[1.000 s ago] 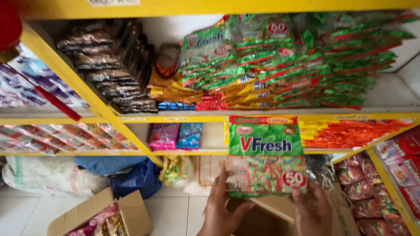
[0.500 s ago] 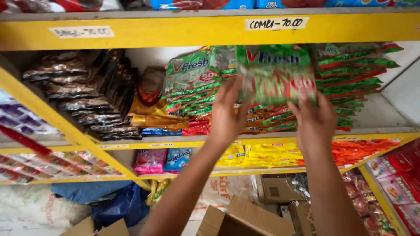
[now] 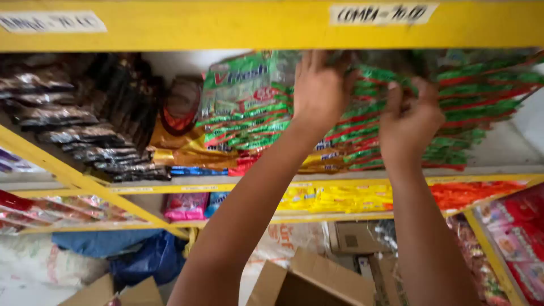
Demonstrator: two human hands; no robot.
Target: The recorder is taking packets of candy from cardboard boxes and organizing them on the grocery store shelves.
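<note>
Packet now half-hidden atop green stack [image 3: 249, 119]

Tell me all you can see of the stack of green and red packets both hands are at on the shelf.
The stack of green and red packets is a tall pile of flat, glossy plastic sachets lying on top of one another, reaching nearly to the yellow shelf edge above. It rests on the pale shelf board, over yellow packets at its lower left. The left hand and right hand press against its top layers, fingers tucked in; whether they grip a packet is hidden.
</note>
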